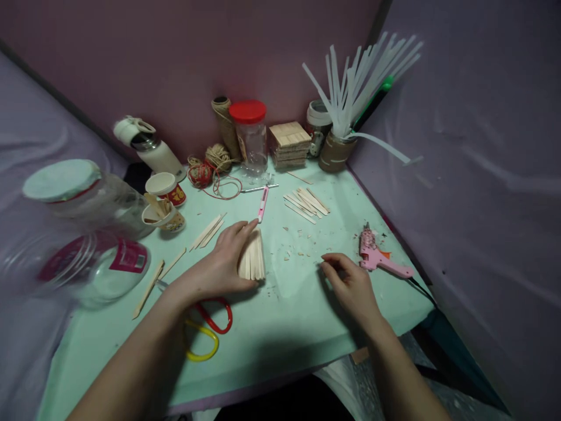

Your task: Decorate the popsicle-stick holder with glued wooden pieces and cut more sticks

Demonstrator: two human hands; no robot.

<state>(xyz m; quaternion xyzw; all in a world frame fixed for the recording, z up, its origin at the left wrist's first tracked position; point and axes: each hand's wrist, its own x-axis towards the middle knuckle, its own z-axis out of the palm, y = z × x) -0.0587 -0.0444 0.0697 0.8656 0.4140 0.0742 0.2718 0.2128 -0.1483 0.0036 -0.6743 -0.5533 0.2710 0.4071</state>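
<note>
My left hand lies flat over a small panel of joined wooden sticks near the middle of the pale green table, with its fingers stretched along the panel's left side. My right hand rests on the table to the right, its fingers curled together in a pinch; whether anything is in them is too small to make out. A pink hot glue gun lies just right of that hand. A pink craft knife lies just beyond the panel.
Loose sticks lie at the back middle and more loose sticks lie left. Red and yellow scissors sit under my left forearm. Jars, paper cups, twine, a red-lidded jar, stacked sticks and glue rods line the edges.
</note>
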